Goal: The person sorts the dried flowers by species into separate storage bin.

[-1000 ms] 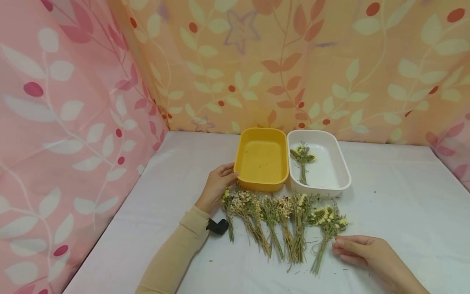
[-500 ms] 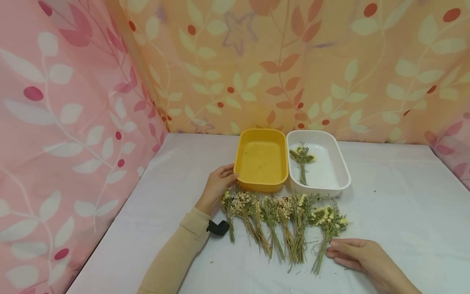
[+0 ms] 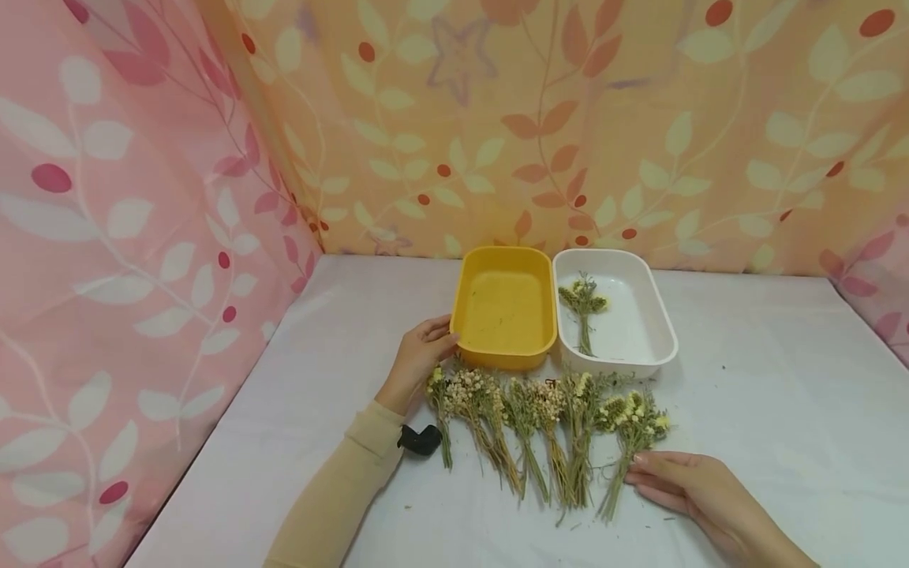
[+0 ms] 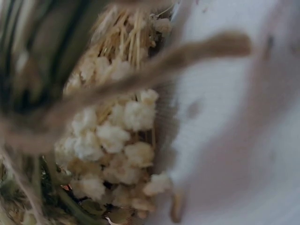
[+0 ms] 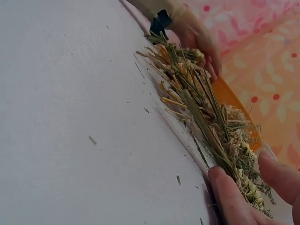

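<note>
My left hand rests with relaxed fingers against the outer left side of a yellow plastic tray, near its front corner. At the right end of a row of dried flower bunches, my right hand touches the stems of a bunch with pale yellow blooms. In the right wrist view its thumb and index finger stand apart with flowers between them. Several tied bunches lie side by side before the trays. Blurred cream blossoms fill the left wrist view.
A white tray stands against the yellow one and holds one small flower bunch. Plant crumbs dot the white cloth. A patterned curtain hangs behind the table. A black device sits at the left wrist.
My right hand has moved slightly left, up to the stems of the rightmost bunch, whose stem ends have shifted a little. The left hand has stayed at the yellow tray.
</note>
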`<state>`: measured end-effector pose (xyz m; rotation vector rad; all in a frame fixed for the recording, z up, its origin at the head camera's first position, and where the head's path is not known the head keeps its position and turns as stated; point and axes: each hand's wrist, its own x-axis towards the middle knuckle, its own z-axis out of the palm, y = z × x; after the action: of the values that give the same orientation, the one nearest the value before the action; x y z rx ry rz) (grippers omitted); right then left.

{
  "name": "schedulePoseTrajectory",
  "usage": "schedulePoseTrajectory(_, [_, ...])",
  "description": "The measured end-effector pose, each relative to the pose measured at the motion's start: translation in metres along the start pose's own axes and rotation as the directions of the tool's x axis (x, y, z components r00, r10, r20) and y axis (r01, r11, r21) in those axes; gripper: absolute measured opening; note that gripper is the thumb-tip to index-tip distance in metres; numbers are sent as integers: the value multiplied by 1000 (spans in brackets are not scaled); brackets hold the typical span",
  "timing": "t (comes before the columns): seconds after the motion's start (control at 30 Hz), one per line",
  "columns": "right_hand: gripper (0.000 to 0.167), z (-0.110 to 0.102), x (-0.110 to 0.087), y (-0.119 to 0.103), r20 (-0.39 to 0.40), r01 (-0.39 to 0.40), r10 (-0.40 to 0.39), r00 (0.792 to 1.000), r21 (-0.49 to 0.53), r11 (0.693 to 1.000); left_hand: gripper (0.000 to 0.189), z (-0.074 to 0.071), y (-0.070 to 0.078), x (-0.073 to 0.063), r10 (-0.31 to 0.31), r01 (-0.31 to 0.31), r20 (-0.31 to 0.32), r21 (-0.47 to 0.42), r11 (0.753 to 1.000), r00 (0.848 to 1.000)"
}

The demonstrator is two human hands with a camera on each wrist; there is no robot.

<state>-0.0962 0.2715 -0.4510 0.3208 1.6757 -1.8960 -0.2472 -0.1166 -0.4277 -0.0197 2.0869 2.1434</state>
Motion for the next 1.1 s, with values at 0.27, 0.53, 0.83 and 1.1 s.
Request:
schedulePoseTrajectory(0.27, [69, 6, 0, 0, -146, 54, -50, 988, 24, 998, 50, -1, 0, 0, -6, 6, -7, -20, 1000, 1000])
schedulePoseTrajectory(0.53, [72, 7, 3, 7, -175, 47, -27, 984, 107, 993, 50, -1, -2, 1, 0, 0, -3, -8, 1000, 1000])
schedulePoseTrajectory(0.83, [82, 11, 6, 10, -160, 5, 14, 987, 118, 993, 50, -1, 0, 0, -17, 17, -9, -9, 1000, 1000])
schedulePoseTrajectory(1.1, [82, 5, 0, 10, -52, 7, 1, 999, 155, 988, 51, -1, 1, 0, 3, -3, 1, -12, 1000, 1000])
